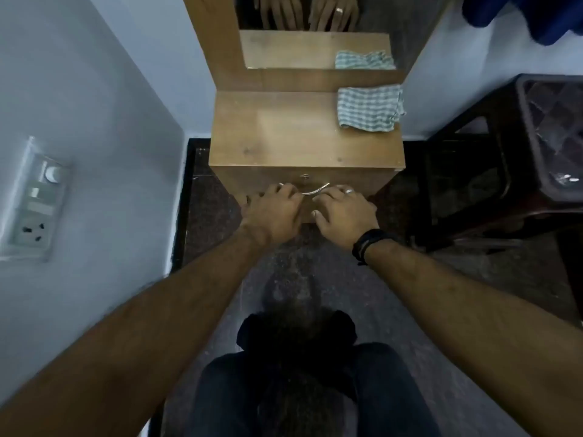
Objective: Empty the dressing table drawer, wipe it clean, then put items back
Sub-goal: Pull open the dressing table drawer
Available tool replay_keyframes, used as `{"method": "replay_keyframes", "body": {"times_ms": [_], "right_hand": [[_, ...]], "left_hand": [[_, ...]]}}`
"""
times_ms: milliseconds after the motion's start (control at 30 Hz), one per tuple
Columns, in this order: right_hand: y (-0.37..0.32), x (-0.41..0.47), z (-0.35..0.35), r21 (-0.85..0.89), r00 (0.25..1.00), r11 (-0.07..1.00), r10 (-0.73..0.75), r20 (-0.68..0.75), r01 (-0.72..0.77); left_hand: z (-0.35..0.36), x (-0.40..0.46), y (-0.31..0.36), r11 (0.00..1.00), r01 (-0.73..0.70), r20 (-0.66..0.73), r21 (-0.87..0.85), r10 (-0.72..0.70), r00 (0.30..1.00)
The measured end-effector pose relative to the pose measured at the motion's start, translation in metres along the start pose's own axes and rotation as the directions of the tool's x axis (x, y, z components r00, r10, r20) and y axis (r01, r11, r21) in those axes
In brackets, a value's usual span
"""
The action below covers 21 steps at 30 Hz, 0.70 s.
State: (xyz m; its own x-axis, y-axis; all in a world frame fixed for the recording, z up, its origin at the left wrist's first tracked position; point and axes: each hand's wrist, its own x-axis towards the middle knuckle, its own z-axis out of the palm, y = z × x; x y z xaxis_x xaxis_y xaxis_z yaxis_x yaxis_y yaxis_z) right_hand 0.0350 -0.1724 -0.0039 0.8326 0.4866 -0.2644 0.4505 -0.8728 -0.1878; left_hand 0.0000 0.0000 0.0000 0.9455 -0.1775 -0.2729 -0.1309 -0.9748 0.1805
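Observation:
A small wooden dressing table (296,137) stands against the wall with a mirror (315,33) above it. Its drawer front (362,182) is closed and has a keyhole and a curved metal handle (310,191). My left hand (273,212) curls its fingers around the left end of the handle. My right hand (342,212), with a ring and a black wristband, grips the right end. A green-and-white checked cloth (369,108) lies crumpled on the tabletop's back right corner. The drawer's contents are hidden.
A dark plastic stool (511,159) stands close on the right. A pale wall with a switch and socket panel (34,200) is on the left. Dark speckled floor lies below, and my knees in dark trousers (299,392) are at the bottom.

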Motion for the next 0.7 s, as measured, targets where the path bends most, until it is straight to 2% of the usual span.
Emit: {"method": "replay_keyframes", "body": {"times_ms": [100, 333, 433, 700], "right_hand": [[0.004, 0.018, 0.020, -0.003, 0.999, 1.000, -0.022, -0.036, 0.022], [0.007, 0.037, 0.057, -0.031, 0.989, 0.999, 0.037, -0.140, -0.042], [0.005, 0.037, 0.064, 0.000, 0.977, 0.999, 0.046, -0.207, -0.047], [-0.001, 0.002, 0.078, -0.011, 0.977, 1.000, 0.022, -0.214, -0.025]], "left_hand": [[0.019, 0.019, -0.003, 0.999, 0.002, -0.029, 0.048, -0.001, 1.000], [0.051, 0.039, -0.005, 0.989, 0.043, -0.085, 0.141, -0.032, 0.996], [0.058, 0.036, -0.003, 0.988, 0.060, -0.118, 0.139, -0.044, 0.992], [0.070, 0.003, 0.015, 0.993, 0.065, -0.125, 0.100, -0.052, 0.991]]}}
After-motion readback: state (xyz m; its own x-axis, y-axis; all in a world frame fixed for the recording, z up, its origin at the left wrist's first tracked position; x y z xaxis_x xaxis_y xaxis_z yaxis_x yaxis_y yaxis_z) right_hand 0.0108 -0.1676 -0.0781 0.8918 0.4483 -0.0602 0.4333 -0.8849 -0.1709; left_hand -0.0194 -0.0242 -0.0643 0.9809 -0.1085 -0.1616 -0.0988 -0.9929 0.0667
